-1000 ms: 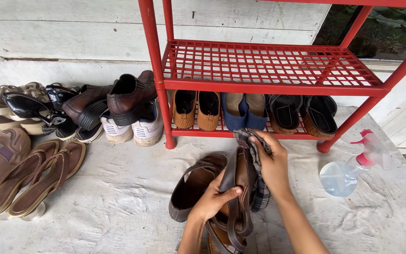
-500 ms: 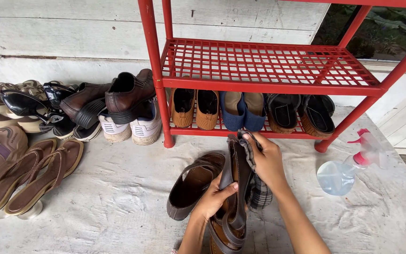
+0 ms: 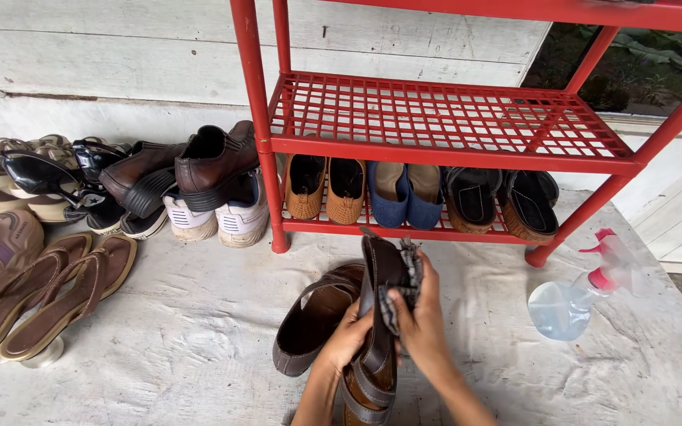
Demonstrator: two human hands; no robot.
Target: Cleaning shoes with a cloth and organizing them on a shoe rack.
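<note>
My left hand [image 3: 347, 338] grips a dark brown strapped sandal [image 3: 375, 323], held on edge with its toe pointing away from me. My right hand [image 3: 421, 319] presses a grey checked cloth [image 3: 401, 285] against the sandal's right side near the toe. The matching brown sandal [image 3: 309, 322] lies on the ground just left of my hands.
A red rack [image 3: 451, 134] stands ahead, its lower shelf holding tan, blue and dark shoes. A clear spray bottle [image 3: 578, 296] with red trigger lies to the right. Brown leather shoes [image 3: 199, 166], sneakers and heeled sandals [image 3: 57, 292] crowd the left on a whitish ground sheet.
My right hand and the cloth have slid back along the sandal toward me, bunching the cloth. The sandal has turned more upright in my left hand.
</note>
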